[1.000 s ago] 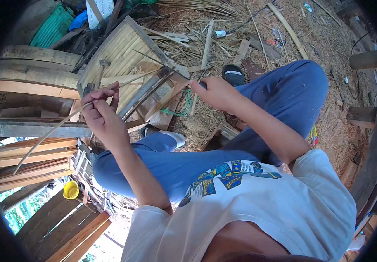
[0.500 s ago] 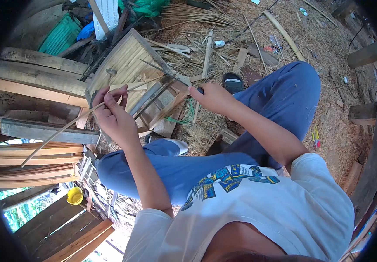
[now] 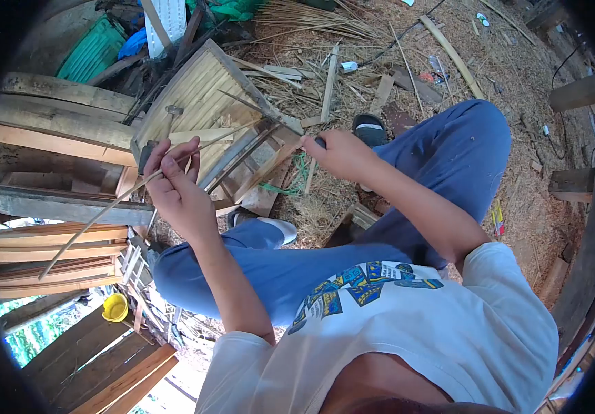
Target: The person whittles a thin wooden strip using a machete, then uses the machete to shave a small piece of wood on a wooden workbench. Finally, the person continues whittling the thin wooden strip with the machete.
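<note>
My left hand [image 3: 177, 190] pinches a long thin bamboo strip [image 3: 104, 211] between thumb and fingers. One end of the strip hangs toward the lower left; the other reaches up and right, near the knife. My right hand [image 3: 342, 155] is wrapped round the dark handle of a knife [image 3: 242, 102], whose narrow blade points to the upper left. Beneath the blade and strip is a low wooden bench with a slatted top [image 3: 194, 86]. A hammer [image 3: 173, 110] lies on it beside my left hand.
Stacked planks [image 3: 70, 117] fill the left side. A yellow bowl [image 3: 115, 308] is at lower left, and a green plastic crate [image 3: 93, 52] at upper left. Thin strips [image 3: 311, 21] and a curved bamboo piece [image 3: 452, 58] lie on the shaving-covered ground. Wooden posts [image 3: 580, 93] stand at right.
The strip's lower end has shifted slightly right and down, and the strip bows a little more. My left hand has moved slightly left. Both hands keep their holds.
</note>
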Demonstrator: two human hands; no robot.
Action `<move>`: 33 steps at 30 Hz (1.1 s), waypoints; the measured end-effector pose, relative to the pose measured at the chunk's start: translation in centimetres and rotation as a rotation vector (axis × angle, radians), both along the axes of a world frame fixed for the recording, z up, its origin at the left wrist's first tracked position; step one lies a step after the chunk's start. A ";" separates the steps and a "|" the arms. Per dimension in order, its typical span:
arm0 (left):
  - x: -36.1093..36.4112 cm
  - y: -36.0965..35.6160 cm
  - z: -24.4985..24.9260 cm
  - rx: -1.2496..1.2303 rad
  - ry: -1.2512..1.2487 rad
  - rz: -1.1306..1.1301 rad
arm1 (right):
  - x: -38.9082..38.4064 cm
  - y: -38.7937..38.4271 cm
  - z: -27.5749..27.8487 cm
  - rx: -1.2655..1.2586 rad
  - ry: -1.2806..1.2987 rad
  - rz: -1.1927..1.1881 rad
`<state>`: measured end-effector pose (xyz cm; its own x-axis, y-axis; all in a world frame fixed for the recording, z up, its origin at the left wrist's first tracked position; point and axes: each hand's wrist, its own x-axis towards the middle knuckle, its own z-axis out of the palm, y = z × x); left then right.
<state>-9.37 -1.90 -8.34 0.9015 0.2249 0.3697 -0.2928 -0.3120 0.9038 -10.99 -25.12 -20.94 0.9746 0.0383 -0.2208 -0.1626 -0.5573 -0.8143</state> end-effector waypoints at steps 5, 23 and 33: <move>-0.2 -0.9 -0.2 -0.037 -0.014 0.084 | -2.3 2.1 3.6 0.064 -0.105 0.108; 0.8 1.2 -0.8 -0.101 0.047 0.138 | -1.0 1.6 0.2 -0.023 -0.019 -0.011; 0.3 1.0 -0.6 -0.089 0.064 0.033 | -2.4 2.7 5.6 0.057 -0.066 0.137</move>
<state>-9.10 -0.89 -8.96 0.9144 0.2838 0.2887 -0.2244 -0.2382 0.9449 -13.36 -22.46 -15.37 0.9716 0.1827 -0.1503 -0.0333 -0.5234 -0.8514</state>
